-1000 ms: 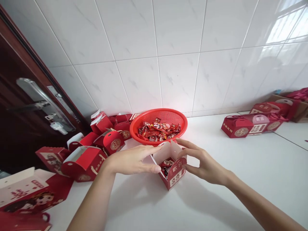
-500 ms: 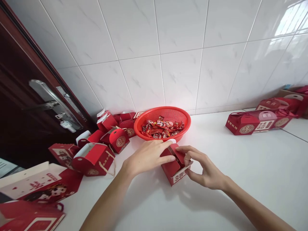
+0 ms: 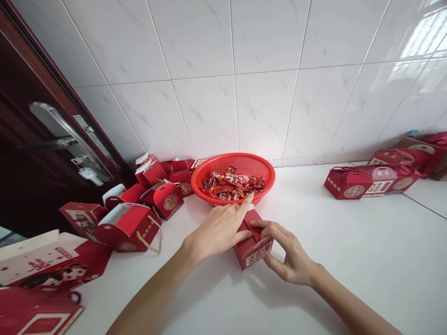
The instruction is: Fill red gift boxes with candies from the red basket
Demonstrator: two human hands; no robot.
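Note:
A small red box (image 3: 244,253) stands on the white table in front of a red plastic basket (image 3: 197,186) of wrapped candies (image 3: 233,185). My left hand (image 3: 220,229) lies over the box's left side, index finger stretched toward the basket rim and thumb on the box top. My right hand (image 3: 288,251) is at the box's right side, its fingers on the top flap and its thumb by the printed front end. The top flaps look folded down, partly hidden by my fingers.
Several open red boxes (image 3: 129,228) crowd the left, beside a dark door (image 3: 21,167) with a handle and keys. Closed red boxes (image 3: 349,184) stand at the right by the tiled wall (image 3: 265,111).
The box's top flaps have come down, closing the gap between them. My right hand has shifted slightly left along the box. The camera view has moved a little.

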